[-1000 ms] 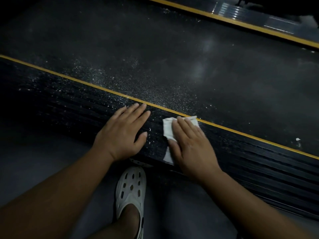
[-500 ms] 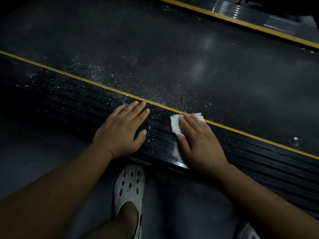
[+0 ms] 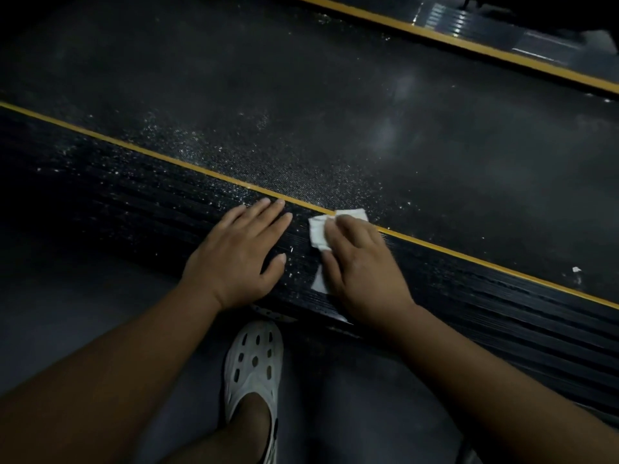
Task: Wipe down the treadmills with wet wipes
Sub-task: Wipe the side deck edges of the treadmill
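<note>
Dim grey floor fills the nearest part of the view, with a white holed shoe on it, its toe just short of the treadmill's edge.

On the near side of the yellow stripe runs the black ribbed side rail, and both hands lie on it. The left hand is flat, palm down, fingers straight and close together with the thumb held out. Its fingertips reach almost to the stripe, and it sits where it did half a second ago. The right hand presses the white wipe onto the rail with flat fingers. It has slid towards the left hand since the earlier frame, so the two hands are now just beside each other. The wipe has gone with it: its far corner now lies across the stripe, where before it only reached the stripe.

Beyond the stripe is the dark belt, sprinkled with pale specks that are thickest close to the stripe above the hands. A small white scrap lies on the belt, just past the stripe and well to the right of the hands. Farthest from the stripe, a second yellow line edges the belt's other side.
</note>
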Available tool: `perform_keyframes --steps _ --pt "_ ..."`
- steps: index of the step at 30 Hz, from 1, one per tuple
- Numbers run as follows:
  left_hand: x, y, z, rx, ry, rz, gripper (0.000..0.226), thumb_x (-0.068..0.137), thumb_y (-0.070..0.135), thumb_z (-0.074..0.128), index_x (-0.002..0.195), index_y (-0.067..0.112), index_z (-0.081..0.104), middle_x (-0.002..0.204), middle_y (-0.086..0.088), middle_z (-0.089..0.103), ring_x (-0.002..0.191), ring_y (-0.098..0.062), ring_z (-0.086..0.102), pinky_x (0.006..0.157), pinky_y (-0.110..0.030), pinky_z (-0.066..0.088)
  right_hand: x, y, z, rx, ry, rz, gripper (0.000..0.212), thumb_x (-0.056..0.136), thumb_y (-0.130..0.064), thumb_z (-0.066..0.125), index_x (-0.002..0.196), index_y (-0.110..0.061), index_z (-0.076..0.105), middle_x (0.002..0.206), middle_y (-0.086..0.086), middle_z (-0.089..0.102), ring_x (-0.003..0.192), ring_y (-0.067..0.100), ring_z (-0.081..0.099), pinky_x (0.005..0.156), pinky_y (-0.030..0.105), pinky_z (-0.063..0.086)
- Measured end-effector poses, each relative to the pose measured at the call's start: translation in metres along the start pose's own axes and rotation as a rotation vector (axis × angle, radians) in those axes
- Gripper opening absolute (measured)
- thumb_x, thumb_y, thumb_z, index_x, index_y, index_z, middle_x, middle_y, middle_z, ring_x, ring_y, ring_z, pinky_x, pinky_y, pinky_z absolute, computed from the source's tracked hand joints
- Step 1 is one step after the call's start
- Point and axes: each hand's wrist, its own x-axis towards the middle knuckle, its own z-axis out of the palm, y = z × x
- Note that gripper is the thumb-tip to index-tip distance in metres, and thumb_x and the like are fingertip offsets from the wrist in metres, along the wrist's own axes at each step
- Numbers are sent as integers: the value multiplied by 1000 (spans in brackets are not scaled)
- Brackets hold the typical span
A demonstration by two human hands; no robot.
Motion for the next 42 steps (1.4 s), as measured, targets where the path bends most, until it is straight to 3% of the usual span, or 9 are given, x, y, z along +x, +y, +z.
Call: perform_keyframes --steps 8,14,19,24,28,30,35,38,42 --pt "-3 -2 2 -6 -1 -10 72 95 51 27 157 16 33 167 -4 23 154 -19 18 125 -41 13 -33 42 -22 115 -36 -55 42 101 -27 48 140 -15 58 146 2 50 130 20 48 104 27 37" --pt "0 -1 0 10 -16 -7 73 94 51 28 158 17 32 167 -4 23 155 -19 17 125 -42 15 10 4 -5 191 -38 -103 41 93 -14 53 133 -8 62 141 9 57 123 28 55 97 31 43" --pt "-2 -2 2 -4 -11 -10 73 95 52 25 158 16 31 167 -4 21 155 -18 16 126 -42 14 -23 43 -21 186 -38 -74 46 96 -31 46 135 -13 62 145 3 55 125 26 56 97 38 50" --pt "-1 0 -1 -9 -15 -4 73 95 52 25 158 16 31 167 -4 21 155 -18 15 126 -42 13 3 12 -2 108 -22 -19 38 99 -17 50 136 -10 58 151 9 49 139 29 43 113 43 38" --pt "-1 -1 0 -14 -9 -3 73 95 52 26 158 16 33 167 -4 22 155 -19 17 125 -42 14 -23 19 -12 73 -93 -133 45 103 -22 47 146 -9 49 155 8 44 146 23 34 122 33 24" --pt "-2 -1 1 -13 -12 -8 72 96 52 25 158 16 32 167 -4 22 155 -19 17 126 -43 14 -50 37 -21 26 -121 -156 50 105 -29 44 151 -11 44 160 5 37 151 20 28 124 36 21" --pt "-1 -2 0 -23 -12 -5 71 95 49 25 158 16 32 167 -4 22 155 -19 17 126 -42 13 -22 21 -6 -108 -81 109 60 107 -46 22 158 -16 30 165 7 23 154 24 17 125 44 17" --pt "0 -1 0 -18 -10 -5 71 94 48 27 156 16 35 166 -5 25 154 -21 20 125 -43 15 -31 -14 3 -147 -140 -77 61 107 -47 20 158 -14 31 164 10 26 153 29 20 123 46 22" --pt "-2 -2 2 -21 -17 -13 71 95 49 24 158 17 31 168 -3 20 155 -18 15 126 -42 12 -86 19 -16 -144 -241 -255 60 108 -49 24 159 -17 27 166 4 23 154 23 18 122 47 25"
